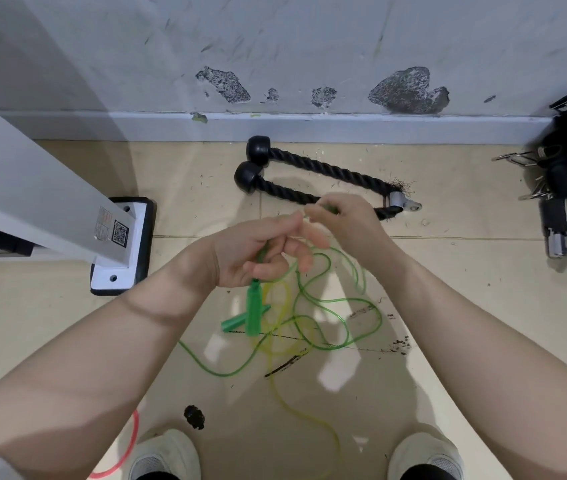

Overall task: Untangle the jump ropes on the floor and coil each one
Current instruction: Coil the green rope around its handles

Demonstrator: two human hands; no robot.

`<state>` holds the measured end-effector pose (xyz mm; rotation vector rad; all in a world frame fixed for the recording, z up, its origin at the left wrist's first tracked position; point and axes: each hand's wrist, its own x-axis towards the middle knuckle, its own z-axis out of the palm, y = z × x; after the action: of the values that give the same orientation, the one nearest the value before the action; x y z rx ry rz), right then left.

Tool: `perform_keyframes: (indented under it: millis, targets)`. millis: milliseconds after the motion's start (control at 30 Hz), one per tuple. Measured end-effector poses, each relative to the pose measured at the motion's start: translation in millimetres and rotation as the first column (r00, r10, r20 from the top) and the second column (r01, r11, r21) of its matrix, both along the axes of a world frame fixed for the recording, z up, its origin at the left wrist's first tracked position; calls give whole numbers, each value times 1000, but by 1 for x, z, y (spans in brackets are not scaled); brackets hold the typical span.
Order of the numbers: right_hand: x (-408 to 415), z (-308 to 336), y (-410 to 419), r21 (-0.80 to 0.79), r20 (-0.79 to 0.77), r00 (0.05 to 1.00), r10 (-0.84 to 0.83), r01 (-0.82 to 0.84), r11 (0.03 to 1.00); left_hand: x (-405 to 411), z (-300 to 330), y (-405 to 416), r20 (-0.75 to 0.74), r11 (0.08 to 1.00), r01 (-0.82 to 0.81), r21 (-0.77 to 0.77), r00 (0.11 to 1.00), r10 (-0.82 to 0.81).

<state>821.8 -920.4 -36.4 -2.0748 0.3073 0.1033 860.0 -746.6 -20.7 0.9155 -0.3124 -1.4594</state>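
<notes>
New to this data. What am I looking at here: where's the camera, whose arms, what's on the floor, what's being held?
There is no robot: a person wears one wide-angle camera on the head, looking down at their own bare arms and shoes. The left hand grips a green handle of the green jump rope, whose loops hang down to the tile floor. The right hand pinches something green, probably part of the same rope. A second green handle lies beneath, tangled with a yellow rope. A red rope shows by the left shoe. Near the wall lies a black braided gym rope; a white machine post stands at the left and black straps with clips lie at the right.
</notes>
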Motion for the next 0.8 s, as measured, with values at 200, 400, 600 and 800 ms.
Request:
perform_keyframes:
  millis: [200,400,600,800]
  targets:
    - [-18,-1,28,-95,-411,754,513,-595,798,22,-7,0,-1,663,-725,184,675,738]
    - [-16,30,27,227,-369,569,735,-712,665,17,-32,23,308,710,-551,437,834,458]
    - [7,45,1,323,13,999,30,-33,946,10,-14,9,158,875,-50,481,987,-30]
    - [-5,5,-1,121,-130,989,71,-55,991,24,7,2,-40,993,-70,-97,997,67]
